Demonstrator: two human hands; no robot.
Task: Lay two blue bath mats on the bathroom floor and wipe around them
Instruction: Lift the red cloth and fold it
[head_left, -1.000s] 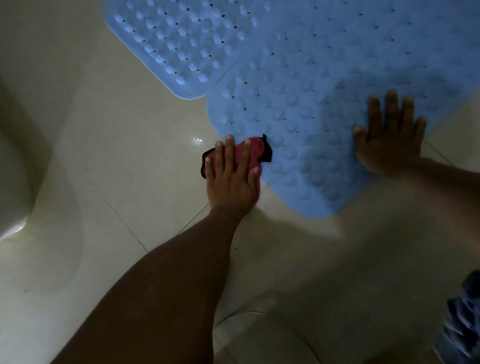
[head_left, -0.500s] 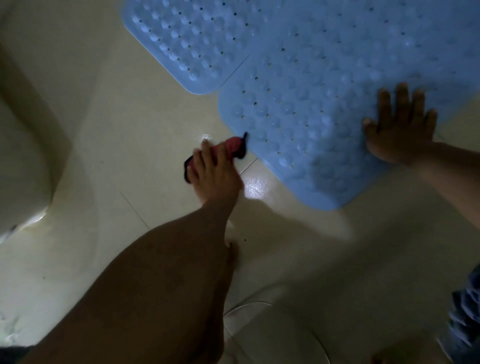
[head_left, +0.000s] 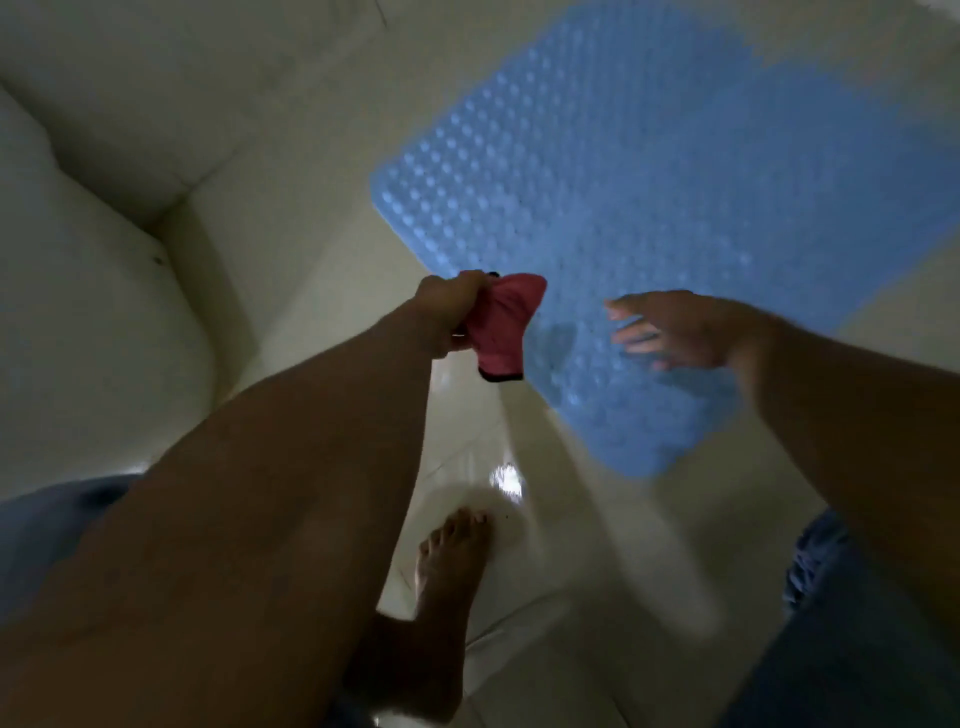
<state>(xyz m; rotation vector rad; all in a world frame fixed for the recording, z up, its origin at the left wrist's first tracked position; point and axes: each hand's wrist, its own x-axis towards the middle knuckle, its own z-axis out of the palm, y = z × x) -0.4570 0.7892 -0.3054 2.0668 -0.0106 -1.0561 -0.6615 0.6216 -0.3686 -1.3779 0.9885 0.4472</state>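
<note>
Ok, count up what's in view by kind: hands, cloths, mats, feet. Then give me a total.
Hands: 2, the left hand gripping, the right hand spread
Cloths: 1, the pink cloth in the left hand
Mats: 1 blue expanse counted as the blue bath mat; blur hides any seam
Feet: 1, a bare foot
Total: 5

Bare left hand (head_left: 447, 312), bare right hand (head_left: 691, 327), bare forearms (head_left: 270, 493), bare foot (head_left: 452, 566), blue denim legs (head_left: 852, 649) (blurred)

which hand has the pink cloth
The left hand: its fingers grip the bunched pink cloth. The right hand holds nothing, its fingers spread in front of the blue mat.
</note>
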